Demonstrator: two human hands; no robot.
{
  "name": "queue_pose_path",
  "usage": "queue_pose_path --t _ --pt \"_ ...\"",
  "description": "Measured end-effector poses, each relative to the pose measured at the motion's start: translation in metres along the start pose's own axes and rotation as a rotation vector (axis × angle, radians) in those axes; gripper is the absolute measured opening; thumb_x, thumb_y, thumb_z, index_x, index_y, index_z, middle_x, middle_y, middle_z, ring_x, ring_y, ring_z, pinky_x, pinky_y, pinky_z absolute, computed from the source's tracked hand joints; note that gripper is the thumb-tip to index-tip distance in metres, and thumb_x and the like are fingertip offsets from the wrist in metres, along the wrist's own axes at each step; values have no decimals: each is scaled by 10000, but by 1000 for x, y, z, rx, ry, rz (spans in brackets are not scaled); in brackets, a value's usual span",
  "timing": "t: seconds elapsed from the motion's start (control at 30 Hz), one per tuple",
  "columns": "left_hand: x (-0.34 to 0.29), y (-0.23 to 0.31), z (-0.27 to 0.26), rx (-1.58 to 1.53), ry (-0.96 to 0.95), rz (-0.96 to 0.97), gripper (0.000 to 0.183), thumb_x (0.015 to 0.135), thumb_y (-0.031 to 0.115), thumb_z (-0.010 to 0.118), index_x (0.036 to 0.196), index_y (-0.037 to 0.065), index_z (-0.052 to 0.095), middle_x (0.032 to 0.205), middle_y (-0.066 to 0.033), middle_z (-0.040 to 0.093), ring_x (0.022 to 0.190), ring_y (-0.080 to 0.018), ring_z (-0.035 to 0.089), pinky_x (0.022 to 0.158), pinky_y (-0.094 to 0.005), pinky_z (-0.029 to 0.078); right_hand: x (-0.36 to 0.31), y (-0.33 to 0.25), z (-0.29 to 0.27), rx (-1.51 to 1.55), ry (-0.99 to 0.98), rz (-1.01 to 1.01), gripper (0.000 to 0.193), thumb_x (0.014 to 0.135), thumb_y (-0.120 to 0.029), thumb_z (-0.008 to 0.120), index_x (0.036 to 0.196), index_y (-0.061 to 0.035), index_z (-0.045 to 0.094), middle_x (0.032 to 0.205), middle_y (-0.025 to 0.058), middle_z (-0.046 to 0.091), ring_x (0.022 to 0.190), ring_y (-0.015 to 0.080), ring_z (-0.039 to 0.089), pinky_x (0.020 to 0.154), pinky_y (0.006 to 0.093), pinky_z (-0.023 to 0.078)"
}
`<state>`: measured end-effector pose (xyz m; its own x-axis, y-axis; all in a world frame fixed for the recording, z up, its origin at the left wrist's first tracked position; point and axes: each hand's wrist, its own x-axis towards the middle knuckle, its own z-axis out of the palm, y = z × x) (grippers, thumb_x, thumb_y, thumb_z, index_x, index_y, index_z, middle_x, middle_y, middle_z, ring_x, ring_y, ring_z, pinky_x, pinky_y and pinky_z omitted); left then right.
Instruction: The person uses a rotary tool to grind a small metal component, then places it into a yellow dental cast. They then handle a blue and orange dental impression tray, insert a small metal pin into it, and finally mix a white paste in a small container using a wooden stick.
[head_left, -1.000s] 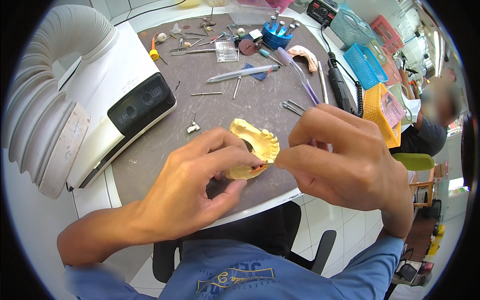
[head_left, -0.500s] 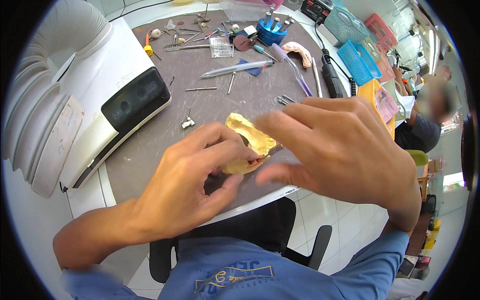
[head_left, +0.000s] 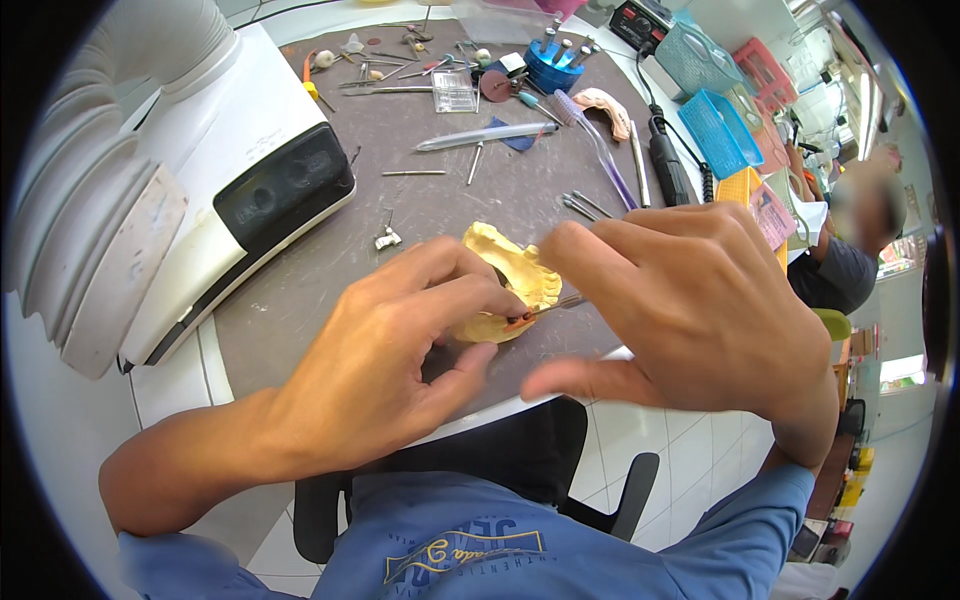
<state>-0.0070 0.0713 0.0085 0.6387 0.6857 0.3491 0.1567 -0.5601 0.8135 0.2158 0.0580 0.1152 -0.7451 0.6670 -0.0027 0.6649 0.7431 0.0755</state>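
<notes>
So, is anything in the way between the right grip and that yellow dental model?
Nothing visible blocks the way; only a slim metal tool crosses the gap between the right grip and the yellow dental model. The left grip covers part of the model's left side.

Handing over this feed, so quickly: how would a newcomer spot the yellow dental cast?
Over the lower part of the grey-brown work surface, find the bare left hand. Touching it is the arched, yellow dental cast. Unlike the arched pink piece farther up, it bears an orange-red patch.
</notes>
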Motion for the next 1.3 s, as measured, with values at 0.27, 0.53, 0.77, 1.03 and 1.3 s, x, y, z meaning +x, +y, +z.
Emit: queue_pose_path --t 0.27,0.53,0.77,1.03,1.3 --pt "-2 1 0 -4 5 -29 344 787 -49 718 1124 19 694 1088 -94 635 803 -172 576 687 -288 483 -2 0 2 -53 -24 -46 307 781 -265 787 802 -56 563 709 55 502 603 224 566 466 357 426" --pt "-1 -1 1 -4 6 -18 340 795 -58 714 1121 34 713 1080 -93 638 819 -167 589 682 -287 486 -3 6 11 -17 72 -89 335 824 -343 769 820 -60 589 697 53 534 584 239 577 473 353 433" --pt "1 -1 1 -26 10 -15 326 801 -58 723 1116 28 715 1066 -95 639 844 -163 611 707 -279 508 -2 5 7 76 30 -7 323 852 -349 757 847 -63 607 724 64 573 606 246 599 493 341 450" --pt "-1 2 -1 -12 5 -30 333 790 -68 724 1114 7 712 1050 -119 645 896 -217 659 753 -302 529 -1 2 6 66 42 -10 330 855 -342 756 868 -52 600 716 63 619 590 267 624 509 366 482" --pt "-1 1 -2 3 -4 -33 332 796 -65 723 1120 7 713 1054 -133 649 917 -239 667 788 -325 539 -1 6 7 73 -15 -1 369 828 -353 784 898 -42 601 691 74 618 571 293 613 511 375 485"
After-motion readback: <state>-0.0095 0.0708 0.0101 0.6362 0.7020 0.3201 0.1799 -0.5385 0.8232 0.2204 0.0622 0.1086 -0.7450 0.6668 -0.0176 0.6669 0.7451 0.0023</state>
